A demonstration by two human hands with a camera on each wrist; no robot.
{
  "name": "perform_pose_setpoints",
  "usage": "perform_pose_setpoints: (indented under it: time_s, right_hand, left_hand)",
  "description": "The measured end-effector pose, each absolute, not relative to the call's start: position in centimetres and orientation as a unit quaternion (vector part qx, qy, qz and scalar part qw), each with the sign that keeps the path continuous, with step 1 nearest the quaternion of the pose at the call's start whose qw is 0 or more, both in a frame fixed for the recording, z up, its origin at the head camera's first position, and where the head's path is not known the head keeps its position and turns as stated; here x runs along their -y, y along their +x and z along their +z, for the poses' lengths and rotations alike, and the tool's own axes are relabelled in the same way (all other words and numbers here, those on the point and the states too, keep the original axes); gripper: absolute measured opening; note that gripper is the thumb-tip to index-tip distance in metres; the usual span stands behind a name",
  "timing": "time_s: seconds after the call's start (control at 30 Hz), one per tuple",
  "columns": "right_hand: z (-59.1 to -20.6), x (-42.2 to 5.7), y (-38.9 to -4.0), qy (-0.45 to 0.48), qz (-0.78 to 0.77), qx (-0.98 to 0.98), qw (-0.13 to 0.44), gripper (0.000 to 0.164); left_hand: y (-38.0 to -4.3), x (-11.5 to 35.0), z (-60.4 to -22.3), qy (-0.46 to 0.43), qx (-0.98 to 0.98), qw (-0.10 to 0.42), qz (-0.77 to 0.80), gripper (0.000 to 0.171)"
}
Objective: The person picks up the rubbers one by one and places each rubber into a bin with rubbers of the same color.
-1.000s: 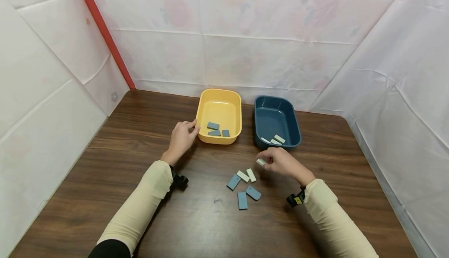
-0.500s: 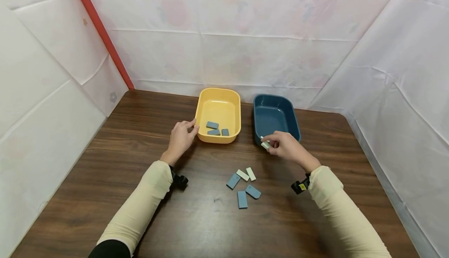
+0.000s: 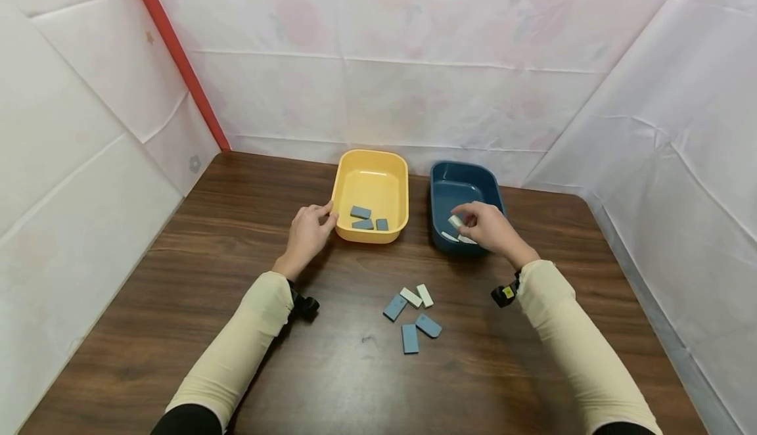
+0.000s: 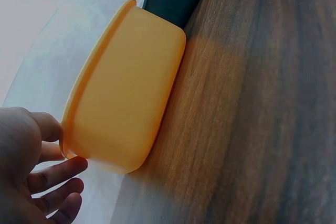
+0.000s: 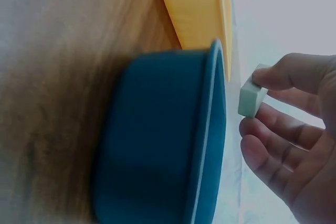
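Note:
In the head view, my right hand (image 3: 486, 227) is over the near part of the dark blue bin (image 3: 467, 172). Its thumb and fingers pinch a small white rectangular block (image 5: 253, 94), held above the rim in the right wrist view. Other white blocks (image 3: 466, 240) lie at that bin's near end, partly hidden by the hand. My left hand (image 3: 305, 232) holds the rim of the yellow bin (image 3: 372, 188) at its near left corner, thumb and finger at the edge. Inside the yellow bin rest three blue-grey blocks (image 3: 361, 212).
On the wooden table (image 3: 266, 369), in front of the bins, lie two white blocks (image 3: 424, 296) and three blue-grey blocks (image 3: 410, 339). White patterned sheets (image 3: 378, 60) stand behind and at both sides, with a red strip (image 3: 177, 54) at the back left.
My right hand has carried the white block from the table in front of the blue bin, forward over its near rim. My left hand has stayed at the yellow bin.

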State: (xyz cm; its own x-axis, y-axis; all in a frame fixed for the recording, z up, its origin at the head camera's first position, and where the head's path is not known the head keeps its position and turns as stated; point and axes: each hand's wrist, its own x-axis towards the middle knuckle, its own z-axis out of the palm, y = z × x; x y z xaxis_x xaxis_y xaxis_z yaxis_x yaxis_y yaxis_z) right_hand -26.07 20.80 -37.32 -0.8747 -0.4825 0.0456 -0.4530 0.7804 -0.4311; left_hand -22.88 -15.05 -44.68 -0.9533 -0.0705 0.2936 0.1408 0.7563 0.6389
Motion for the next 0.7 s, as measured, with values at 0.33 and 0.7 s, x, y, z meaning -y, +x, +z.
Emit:
perform_pose_setpoints:
  time_s: [0.33,0.7]
  right_hand:
    - [-38.2,-20.2,-28.7,-0.223,-0.208,-0.95,0.061,0.032]
    - [-40.7,-20.0,-30.6,-0.193,-0.214,-0.952,0.102,0.031]
  left_hand:
    - [-22.9,15.1,-44.7,-0.016,0.925,0.159,-0.344,0.04]
    - [-22.7,14.9,-44.8,-0.021,0.924,0.16,-0.347,0.04]
